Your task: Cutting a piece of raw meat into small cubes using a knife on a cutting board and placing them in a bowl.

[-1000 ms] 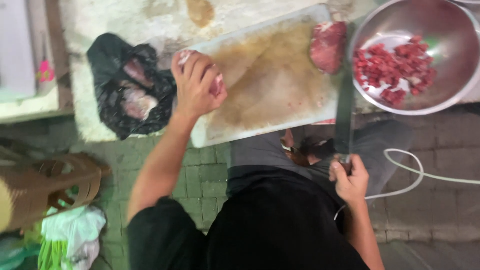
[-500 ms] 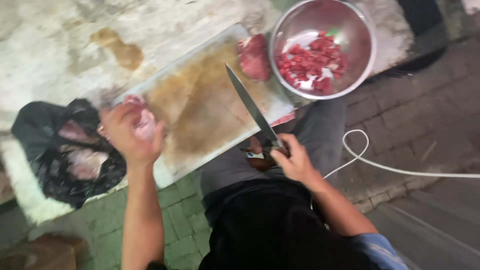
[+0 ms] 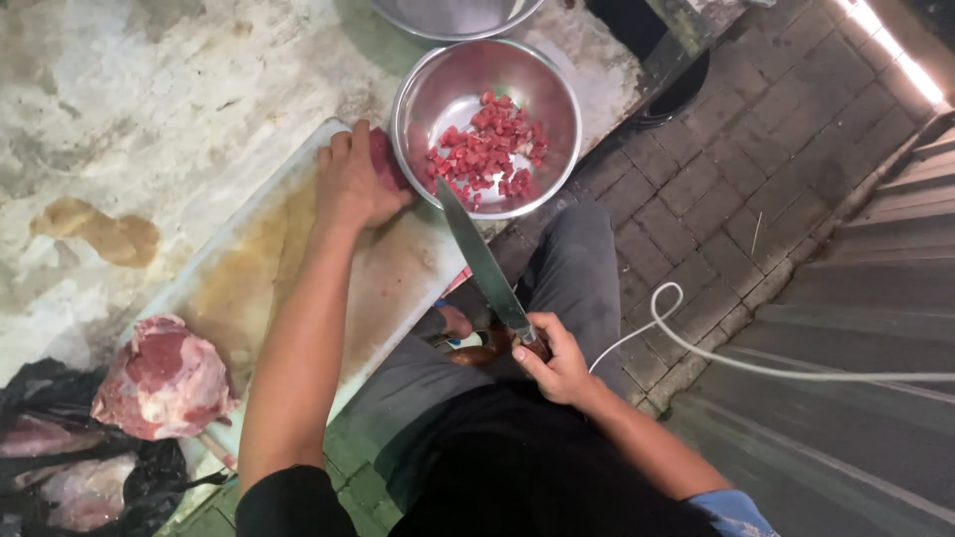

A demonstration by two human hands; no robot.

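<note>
My left hand [image 3: 353, 184] rests on a dark red piece of meat [image 3: 384, 159] at the far end of the white cutting board [image 3: 398, 278]. My right hand [image 3: 552, 358] grips the handle of a long knife [image 3: 482, 261], whose blade points up toward a steel bowl [image 3: 428, 99] of diced red meat [image 3: 489, 147]. The blade hovers over the board's right edge. A large raw meat chunk [image 3: 164, 380] lies at the board's near left end.
A black plastic bag [image 3: 40, 447] with more meat lies at the lower left. A second steel bowl [image 3: 453, 15] sits at the top. A white cord [image 3: 756, 363] runs across the brick floor on the right. My knees are below the board.
My left hand put the large meat chunk down at the board's left end and moved to the small piece by the bowl. The knife stays in my right hand.
</note>
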